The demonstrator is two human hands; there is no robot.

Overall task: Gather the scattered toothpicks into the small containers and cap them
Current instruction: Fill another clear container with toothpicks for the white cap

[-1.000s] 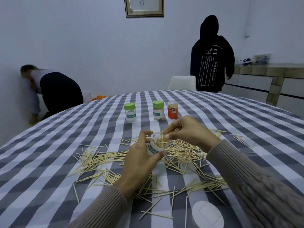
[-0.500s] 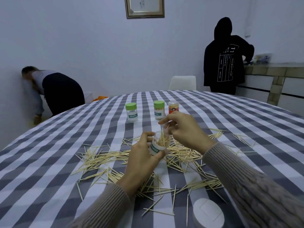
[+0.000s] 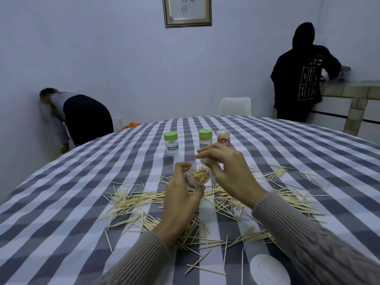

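**Open toothpick container held above the scattered toothpicks**

The left hand (image 3: 181,194) grips a small clear toothpick container (image 3: 196,177), fingers and thumb curled round its wall, and holds it tilted with its uncapped mouth toward the camera; a bundle of toothpicks shows inside. The right hand (image 3: 228,171) hovers just beside the mouth, its fingers loosely bent and drawn near one another; whether they pinch a toothpick cannot be told.

Beneath both hands, loose toothpicks (image 3: 139,200) lie scattered over the grey-and-white checked tablecloth (image 3: 61,212), in a broad band reaching both sides of the wrists. A white oval lid (image 3: 269,270) lies flat on the cloth near the right sleeve.

Farther back stand 3 upright containers in a row: a green-capped container (image 3: 171,143) labelled "TOOTHPICK", a second green-capped container (image 3: 205,138) full of toothpicks, and a clear-capped container with a red label (image 3: 223,137).

Behind the table are a white chair (image 3: 234,106), a framed picture (image 3: 187,11) on the wall, a person in a black hoodie (image 3: 300,75) at a counter, and a person bending over (image 3: 78,118) at left.
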